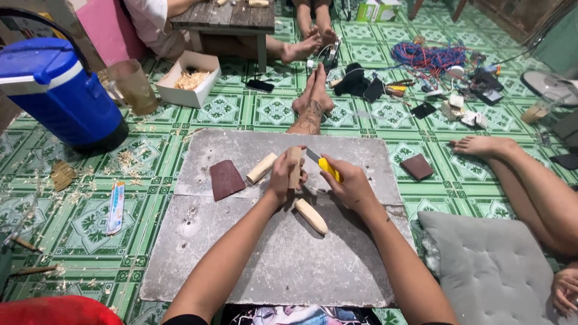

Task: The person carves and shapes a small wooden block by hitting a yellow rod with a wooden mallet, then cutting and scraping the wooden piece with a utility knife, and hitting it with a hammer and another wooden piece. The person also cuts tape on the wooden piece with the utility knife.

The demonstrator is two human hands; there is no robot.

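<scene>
Grey board point(283, 265) lies on the green tiled floor point(72, 222), and both forearms reach out over it. Left hand point(283, 176) is clamped round a short wood block point(295, 165), held upright above the board's middle. Right hand point(351, 186) is closed on a yellow knife point(328, 168) — its blade points up and left, its tip close to the block, though whether it touches I cannot tell. Just below the hands a rounded wood piece point(312, 215) lies on the board. Left of the hands sit another pale wood piece point(261, 168) and a dark red sandpaper sheet point(226, 179). A grey cushion point(487, 265) lies to the right, a second brown sheet point(416, 167) on the floor above it. Wood shavings point(126, 162) scatter the tiles to the left. Farther off stand a blue cooler point(57, 90), a white box point(189, 78) of chips and a low wooden table point(232, 18) — other people's bare feet and legs rest nearby.
</scene>
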